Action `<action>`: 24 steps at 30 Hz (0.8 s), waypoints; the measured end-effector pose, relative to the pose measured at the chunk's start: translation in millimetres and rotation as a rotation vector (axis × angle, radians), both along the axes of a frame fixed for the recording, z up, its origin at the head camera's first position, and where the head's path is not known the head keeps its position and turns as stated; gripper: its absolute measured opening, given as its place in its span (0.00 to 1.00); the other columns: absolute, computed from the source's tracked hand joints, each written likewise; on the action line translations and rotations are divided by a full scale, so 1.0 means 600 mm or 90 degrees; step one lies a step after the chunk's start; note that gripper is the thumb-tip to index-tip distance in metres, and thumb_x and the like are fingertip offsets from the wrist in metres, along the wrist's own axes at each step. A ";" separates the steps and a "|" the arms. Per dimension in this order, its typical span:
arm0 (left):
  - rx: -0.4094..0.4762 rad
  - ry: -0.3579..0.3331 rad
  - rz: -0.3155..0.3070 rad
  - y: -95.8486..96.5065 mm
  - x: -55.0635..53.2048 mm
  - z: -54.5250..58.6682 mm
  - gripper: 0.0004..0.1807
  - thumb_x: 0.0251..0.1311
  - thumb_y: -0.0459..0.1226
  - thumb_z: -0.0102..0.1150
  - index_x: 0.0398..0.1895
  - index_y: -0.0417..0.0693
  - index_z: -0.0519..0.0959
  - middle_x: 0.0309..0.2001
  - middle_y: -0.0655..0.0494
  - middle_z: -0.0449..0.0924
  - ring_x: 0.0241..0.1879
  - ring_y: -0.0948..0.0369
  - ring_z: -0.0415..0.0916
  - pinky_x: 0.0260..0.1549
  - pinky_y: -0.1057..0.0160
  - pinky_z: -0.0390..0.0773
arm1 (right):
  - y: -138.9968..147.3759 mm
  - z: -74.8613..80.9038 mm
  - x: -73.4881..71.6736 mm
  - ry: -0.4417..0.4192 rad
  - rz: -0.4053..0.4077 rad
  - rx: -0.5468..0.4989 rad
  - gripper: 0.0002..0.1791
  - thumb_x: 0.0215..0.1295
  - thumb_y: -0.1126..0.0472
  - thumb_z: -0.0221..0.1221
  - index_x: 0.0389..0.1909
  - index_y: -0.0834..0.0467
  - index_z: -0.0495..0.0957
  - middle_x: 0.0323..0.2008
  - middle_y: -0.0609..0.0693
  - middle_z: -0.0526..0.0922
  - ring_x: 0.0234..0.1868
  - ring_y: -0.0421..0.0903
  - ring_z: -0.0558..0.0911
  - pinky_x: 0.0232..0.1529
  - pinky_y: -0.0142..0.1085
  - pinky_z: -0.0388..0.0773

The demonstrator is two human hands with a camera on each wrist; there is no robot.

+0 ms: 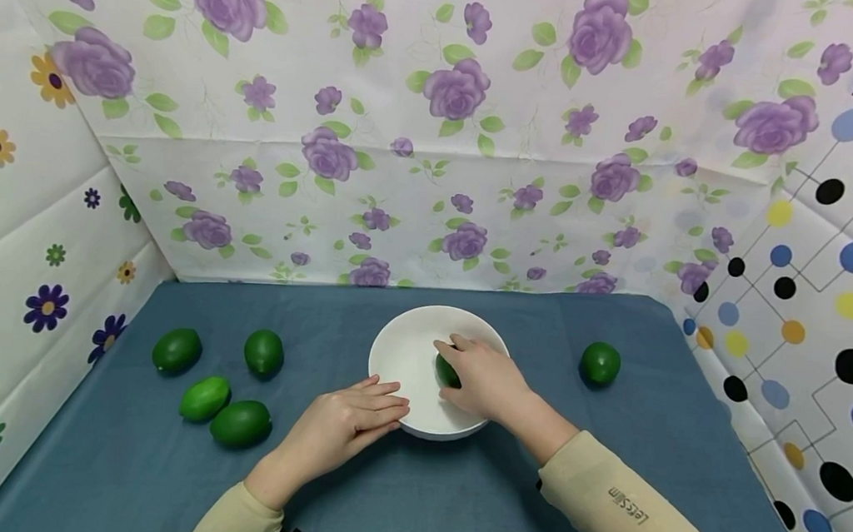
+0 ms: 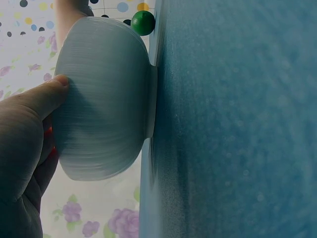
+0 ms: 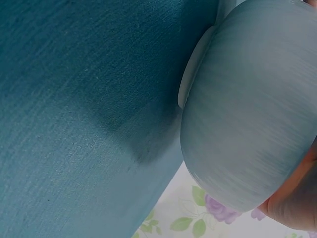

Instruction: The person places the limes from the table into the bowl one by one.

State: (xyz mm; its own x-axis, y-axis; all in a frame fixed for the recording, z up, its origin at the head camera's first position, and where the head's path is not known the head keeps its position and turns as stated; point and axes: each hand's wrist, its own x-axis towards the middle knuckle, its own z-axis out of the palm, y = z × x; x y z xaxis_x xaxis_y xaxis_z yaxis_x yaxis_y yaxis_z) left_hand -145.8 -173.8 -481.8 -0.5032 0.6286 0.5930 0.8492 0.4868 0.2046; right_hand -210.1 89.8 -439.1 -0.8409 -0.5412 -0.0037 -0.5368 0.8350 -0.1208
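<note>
A white bowl (image 1: 415, 411) stands upright on the blue cloth. My left hand (image 1: 345, 422) holds its near left rim, fingers reaching over the edge; in the left wrist view the thumb (image 2: 52, 94) presses the bowl's outer wall (image 2: 104, 99). Inside the bowl, my right hand (image 1: 481, 375) grips a dark green lime (image 1: 447, 374), fingers on its far side and thumb on the near side. Much of that lime is hidden under the hand. The right wrist view shows the bowl's outside (image 3: 247, 104) and part of the right hand (image 3: 294, 198) beyond the rim, with the lime out of sight.
Several limes lie left of the bowl, among them a lighter green lime (image 1: 205, 399) beside a dark lime (image 1: 241, 424). One more lime (image 1: 600, 364) sits to the right. Flowered sheeting (image 1: 415, 215) hangs behind the blue-covered table (image 1: 528, 508); dotted sheeting (image 1: 820, 330) borders the right.
</note>
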 end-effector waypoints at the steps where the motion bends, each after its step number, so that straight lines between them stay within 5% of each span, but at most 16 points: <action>1: 0.000 0.001 0.000 0.000 0.000 0.000 0.19 0.61 0.36 0.78 0.57 0.49 0.91 0.56 0.58 0.89 0.63 0.58 0.83 0.68 0.53 0.77 | 0.000 0.001 0.000 0.000 -0.001 0.000 0.43 0.66 0.44 0.75 0.78 0.52 0.72 0.73 0.60 0.75 0.69 0.59 0.78 0.68 0.54 0.78; 24: 0.004 0.007 0.000 -0.001 -0.002 -0.003 0.20 0.61 0.36 0.78 0.58 0.50 0.91 0.56 0.59 0.89 0.63 0.58 0.83 0.66 0.51 0.79 | 0.013 0.020 0.014 0.010 -0.016 -0.090 0.36 0.73 0.45 0.69 0.76 0.57 0.75 0.74 0.58 0.75 0.73 0.60 0.74 0.65 0.57 0.80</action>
State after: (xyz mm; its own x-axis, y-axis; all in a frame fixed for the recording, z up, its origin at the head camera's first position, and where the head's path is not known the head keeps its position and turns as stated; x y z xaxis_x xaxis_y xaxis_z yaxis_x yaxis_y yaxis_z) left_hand -147.1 -174.4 -483.7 -0.4965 0.6251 0.6022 0.8516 0.4852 0.1985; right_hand -201.6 97.6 -427.0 -0.8532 -0.5147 0.0844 -0.5193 0.8231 -0.2300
